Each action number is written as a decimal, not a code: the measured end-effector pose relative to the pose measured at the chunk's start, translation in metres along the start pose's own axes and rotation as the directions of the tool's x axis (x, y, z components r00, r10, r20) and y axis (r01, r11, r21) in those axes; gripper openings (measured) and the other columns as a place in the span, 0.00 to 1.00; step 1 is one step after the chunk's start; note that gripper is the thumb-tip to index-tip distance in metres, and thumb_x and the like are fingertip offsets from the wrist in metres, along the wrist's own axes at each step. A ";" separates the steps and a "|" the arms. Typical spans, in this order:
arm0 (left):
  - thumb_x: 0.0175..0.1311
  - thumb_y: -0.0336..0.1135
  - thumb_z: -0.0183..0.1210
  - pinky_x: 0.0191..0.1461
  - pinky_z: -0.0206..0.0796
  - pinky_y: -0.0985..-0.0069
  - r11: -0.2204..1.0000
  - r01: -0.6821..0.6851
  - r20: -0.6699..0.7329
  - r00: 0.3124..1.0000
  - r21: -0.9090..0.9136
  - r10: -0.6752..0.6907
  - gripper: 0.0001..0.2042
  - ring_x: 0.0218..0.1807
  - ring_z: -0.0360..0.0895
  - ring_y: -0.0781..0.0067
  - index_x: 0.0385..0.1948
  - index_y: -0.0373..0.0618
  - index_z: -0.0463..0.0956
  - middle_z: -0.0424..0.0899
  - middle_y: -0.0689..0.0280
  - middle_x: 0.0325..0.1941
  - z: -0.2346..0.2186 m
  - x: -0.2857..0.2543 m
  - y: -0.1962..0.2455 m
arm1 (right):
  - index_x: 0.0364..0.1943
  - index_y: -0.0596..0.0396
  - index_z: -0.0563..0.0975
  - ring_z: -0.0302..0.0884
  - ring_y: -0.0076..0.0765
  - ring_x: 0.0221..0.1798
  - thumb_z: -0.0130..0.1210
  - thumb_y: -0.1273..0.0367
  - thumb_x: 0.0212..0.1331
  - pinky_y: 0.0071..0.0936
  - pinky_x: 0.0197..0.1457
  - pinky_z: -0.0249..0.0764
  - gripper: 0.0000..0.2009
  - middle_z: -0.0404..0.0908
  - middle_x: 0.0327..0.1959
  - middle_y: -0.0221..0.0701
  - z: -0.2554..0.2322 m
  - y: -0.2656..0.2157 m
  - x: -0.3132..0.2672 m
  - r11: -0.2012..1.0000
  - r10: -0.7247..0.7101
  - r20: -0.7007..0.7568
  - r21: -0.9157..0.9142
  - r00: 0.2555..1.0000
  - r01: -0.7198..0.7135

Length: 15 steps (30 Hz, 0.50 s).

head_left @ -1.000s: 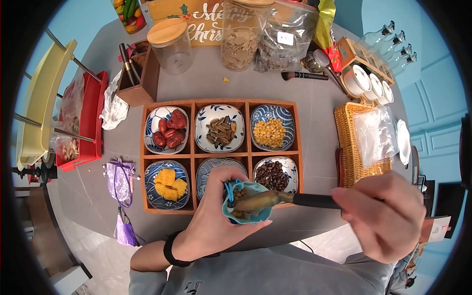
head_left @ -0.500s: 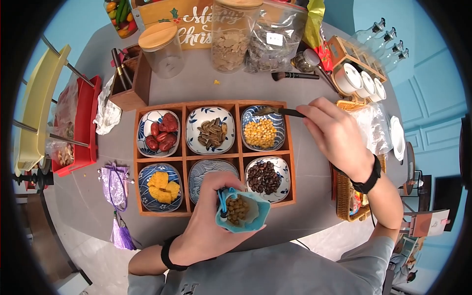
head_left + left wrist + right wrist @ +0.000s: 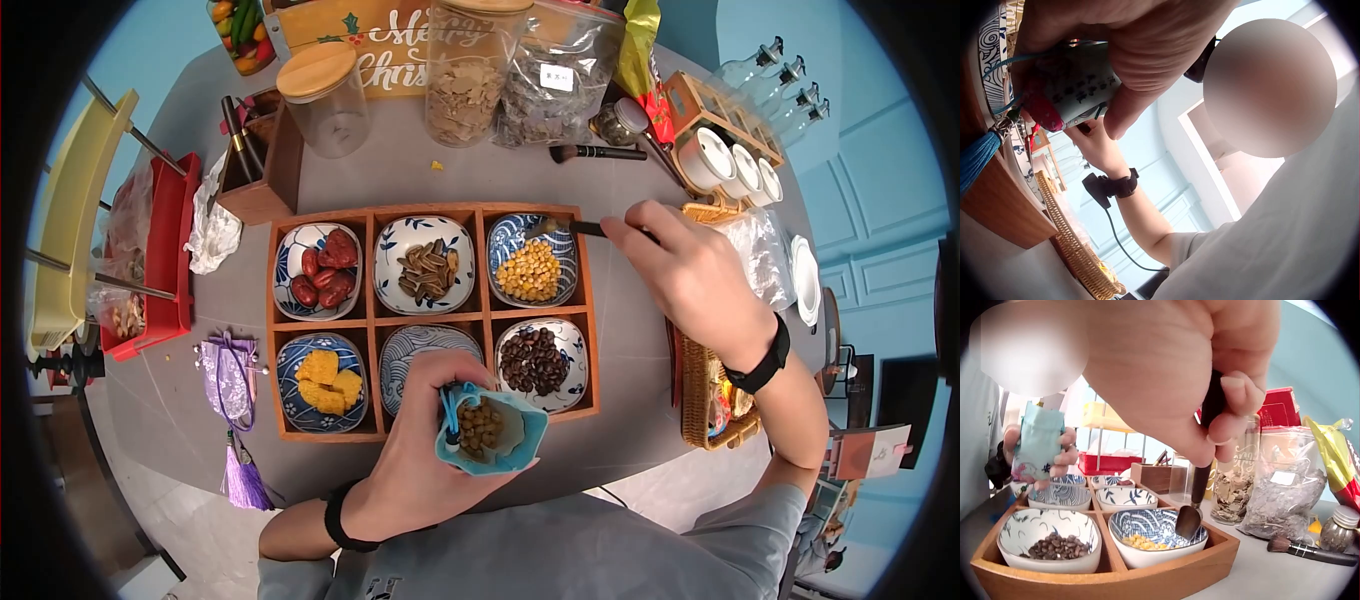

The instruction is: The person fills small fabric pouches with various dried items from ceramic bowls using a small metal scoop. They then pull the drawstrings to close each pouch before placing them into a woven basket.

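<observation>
My left hand (image 3: 425, 465) grips a light-blue drawstring pouch (image 3: 520, 432), its mouth open and small brownish pieces (image 3: 478, 432) inside. In my right hand (image 3: 700, 290) is a spoon (image 3: 1190, 522) with a dark handle, held from above with the scoop down. The scoop sits within the rim of the blue patterned bowl (image 3: 500, 230), beside the yellow corn kernels (image 3: 530, 272). That bowl fills the far right compartment of a wooden divided tray (image 3: 590, 330). Behind the pouch, a grey wave-patterned bowl (image 3: 420, 350) is partly hidden by my left hand.
Other bowls hold red dates (image 3: 325, 275), striped seeds (image 3: 428, 270), yellow chunks (image 3: 325, 380) and dark beans (image 3: 535, 362). A wicker basket (image 3: 695, 420) stands right, a purple pouch (image 3: 228, 370) left. Jars (image 3: 325, 110), a clear bag (image 3: 555, 90) and a makeup brush (image 3: 600, 153) lie farther back.
The right hand has carried the spoon from the pouch's mouth to the corn bowl, and the scoop has dropped slightly toward the kernels. The left hand keeps hold of the pouch.
</observation>
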<state>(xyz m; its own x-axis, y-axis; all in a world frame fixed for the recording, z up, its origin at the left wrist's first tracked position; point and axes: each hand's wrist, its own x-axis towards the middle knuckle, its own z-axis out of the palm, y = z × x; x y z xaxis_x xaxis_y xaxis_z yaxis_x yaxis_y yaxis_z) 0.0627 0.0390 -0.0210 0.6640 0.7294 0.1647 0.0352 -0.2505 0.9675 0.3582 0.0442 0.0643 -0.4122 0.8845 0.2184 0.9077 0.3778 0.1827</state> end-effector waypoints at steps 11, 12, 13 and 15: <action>0.41 0.26 0.82 0.60 0.68 0.71 1.000 0.010 -0.008 1.000 -0.020 -0.011 0.42 0.57 0.72 0.66 0.57 0.48 0.59 0.69 0.59 0.56 -0.001 -0.001 -0.002 | 0.40 0.60 0.84 0.82 0.56 0.35 0.59 0.76 0.60 0.46 0.39 0.78 0.06 0.82 0.34 0.43 -0.004 -0.012 -0.013 0.891 0.222 0.257 0.337 0.940 -0.303; 0.41 0.26 0.82 0.60 0.68 0.71 1.000 0.012 -0.010 1.000 -0.024 -0.013 0.42 0.57 0.72 0.66 0.57 0.48 0.59 0.69 0.59 0.56 -0.002 -0.001 -0.001 | 0.39 0.58 0.84 0.83 0.57 0.35 0.59 0.74 0.61 0.48 0.40 0.78 0.06 0.83 0.34 0.43 0.000 -0.011 -0.014 0.874 0.239 0.268 0.361 0.933 -0.327; 0.41 0.26 0.82 0.60 0.68 0.70 0.999 0.014 -0.011 1.000 -0.029 -0.015 0.42 0.57 0.72 0.66 0.57 0.48 0.59 0.69 0.59 0.56 -0.002 -0.001 -0.001 | 0.39 0.59 0.85 0.83 0.57 0.36 0.59 0.74 0.61 0.48 0.41 0.78 0.06 0.84 0.34 0.44 0.003 -0.010 -0.014 0.852 0.252 0.278 0.390 0.927 -0.349; 0.41 0.26 0.82 0.60 0.68 0.71 1.000 0.013 -0.014 1.000 -0.026 -0.014 0.42 0.57 0.72 0.66 0.57 0.48 0.59 0.69 0.59 0.56 -0.002 -0.001 -0.001 | 0.39 0.59 0.85 0.84 0.57 0.37 0.59 0.74 0.61 0.47 0.42 0.79 0.07 0.85 0.34 0.45 0.009 -0.008 -0.014 0.805 0.279 0.300 0.445 0.912 -0.393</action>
<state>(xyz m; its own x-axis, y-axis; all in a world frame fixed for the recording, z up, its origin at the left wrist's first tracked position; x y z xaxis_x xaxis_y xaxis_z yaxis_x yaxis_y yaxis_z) 0.0609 0.0397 -0.0215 0.6528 0.7417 0.1542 0.0244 -0.2240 0.9743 0.3573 0.0310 0.0513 -0.0990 0.9944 -0.0375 0.9275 0.0786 -0.3654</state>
